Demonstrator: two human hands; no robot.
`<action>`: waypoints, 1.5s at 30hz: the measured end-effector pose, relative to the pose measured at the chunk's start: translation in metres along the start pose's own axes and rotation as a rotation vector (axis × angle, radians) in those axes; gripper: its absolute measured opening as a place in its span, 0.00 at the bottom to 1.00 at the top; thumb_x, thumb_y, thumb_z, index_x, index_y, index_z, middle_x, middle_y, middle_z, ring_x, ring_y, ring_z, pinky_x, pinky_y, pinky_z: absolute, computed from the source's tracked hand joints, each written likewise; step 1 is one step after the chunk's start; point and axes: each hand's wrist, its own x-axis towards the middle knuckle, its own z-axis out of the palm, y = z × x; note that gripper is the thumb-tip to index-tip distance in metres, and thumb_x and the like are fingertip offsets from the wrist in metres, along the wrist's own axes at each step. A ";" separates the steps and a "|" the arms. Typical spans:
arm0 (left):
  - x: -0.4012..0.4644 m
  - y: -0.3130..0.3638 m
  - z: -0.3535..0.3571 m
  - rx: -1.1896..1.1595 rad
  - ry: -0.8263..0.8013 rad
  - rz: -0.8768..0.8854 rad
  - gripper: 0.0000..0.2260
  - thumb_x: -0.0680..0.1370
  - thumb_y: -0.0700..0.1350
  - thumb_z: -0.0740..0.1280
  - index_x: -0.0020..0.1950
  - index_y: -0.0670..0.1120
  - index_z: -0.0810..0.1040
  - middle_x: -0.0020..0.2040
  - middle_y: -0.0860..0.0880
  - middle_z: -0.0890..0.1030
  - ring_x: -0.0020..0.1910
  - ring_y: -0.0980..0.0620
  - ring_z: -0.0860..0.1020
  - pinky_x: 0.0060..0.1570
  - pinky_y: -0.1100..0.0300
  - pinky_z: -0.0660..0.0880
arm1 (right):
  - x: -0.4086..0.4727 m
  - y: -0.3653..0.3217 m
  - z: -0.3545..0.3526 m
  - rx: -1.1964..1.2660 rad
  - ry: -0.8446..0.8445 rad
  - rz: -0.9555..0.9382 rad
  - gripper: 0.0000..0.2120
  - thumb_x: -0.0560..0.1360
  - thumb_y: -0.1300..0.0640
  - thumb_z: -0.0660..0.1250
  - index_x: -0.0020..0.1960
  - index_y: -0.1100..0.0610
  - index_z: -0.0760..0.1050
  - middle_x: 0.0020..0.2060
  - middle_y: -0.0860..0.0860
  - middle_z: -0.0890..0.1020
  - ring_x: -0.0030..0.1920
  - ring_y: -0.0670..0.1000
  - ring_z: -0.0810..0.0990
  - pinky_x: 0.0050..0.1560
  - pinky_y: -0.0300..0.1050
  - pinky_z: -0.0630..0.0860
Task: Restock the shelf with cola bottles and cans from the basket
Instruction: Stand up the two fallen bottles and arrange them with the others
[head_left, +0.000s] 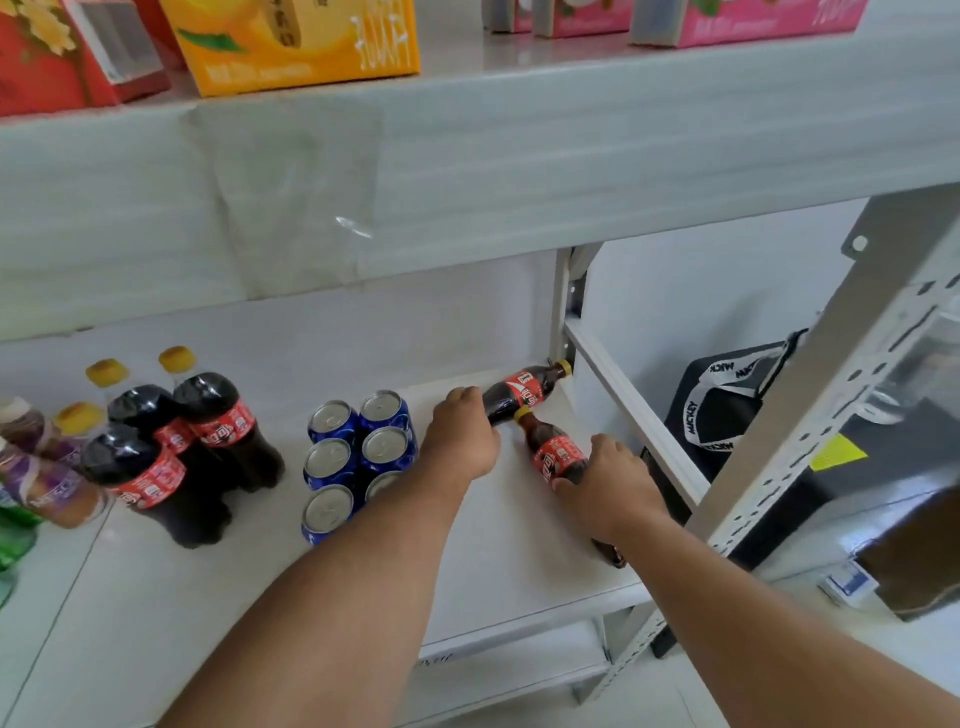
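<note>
Two small cola bottles are in the hands, both tilted far over above the right end of the lower shelf (509, 540). The left hand (460, 434) grips the bottom of the far cola bottle (524, 392), whose yellow cap points toward the back corner post. The right hand (605, 486) has its fingers curled around the body of the near cola bottle (553, 452), whose cap nearly touches the far bottle.

I think the step now is to set both bottles upright on the free white area of the shelf. To do it well, each bottle should be turned until its base is flat before the fingers let go, the far one first, so the two do not knock each other. They should stand with the labels to the front.

To the left, close to the left hand, stands a block of blue cans (358, 452); the forearm passes just beside them and could push them. Further left are larger cola bottles (176, 447) and some purple drink bottles (41, 467). The upper shelf (467, 171) hangs low over the work, so there is little room to lift. A black bag (727, 405) sits outside the rack on the right. The basket is not in view.
</note>
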 end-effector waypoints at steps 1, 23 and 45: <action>0.004 -0.001 0.003 0.015 -0.008 0.000 0.21 0.79 0.45 0.69 0.70 0.43 0.73 0.67 0.43 0.76 0.65 0.40 0.76 0.63 0.46 0.77 | 0.001 0.000 0.001 -0.011 -0.016 0.003 0.28 0.78 0.43 0.70 0.71 0.54 0.68 0.57 0.52 0.76 0.52 0.52 0.73 0.53 0.48 0.75; 0.034 0.015 0.024 0.202 -0.180 -0.223 0.34 0.75 0.48 0.75 0.77 0.43 0.66 0.66 0.42 0.76 0.64 0.41 0.75 0.61 0.47 0.77 | 0.009 0.018 0.020 0.017 -0.105 0.118 0.24 0.78 0.48 0.71 0.68 0.55 0.68 0.49 0.52 0.78 0.47 0.54 0.80 0.41 0.47 0.79; -0.035 0.023 -0.033 -0.664 -0.107 -0.436 0.27 0.72 0.44 0.75 0.69 0.44 0.71 0.56 0.41 0.79 0.50 0.40 0.81 0.35 0.49 0.82 | -0.007 0.012 0.001 0.497 -0.105 0.203 0.22 0.72 0.49 0.78 0.61 0.55 0.76 0.46 0.55 0.83 0.45 0.56 0.83 0.52 0.55 0.82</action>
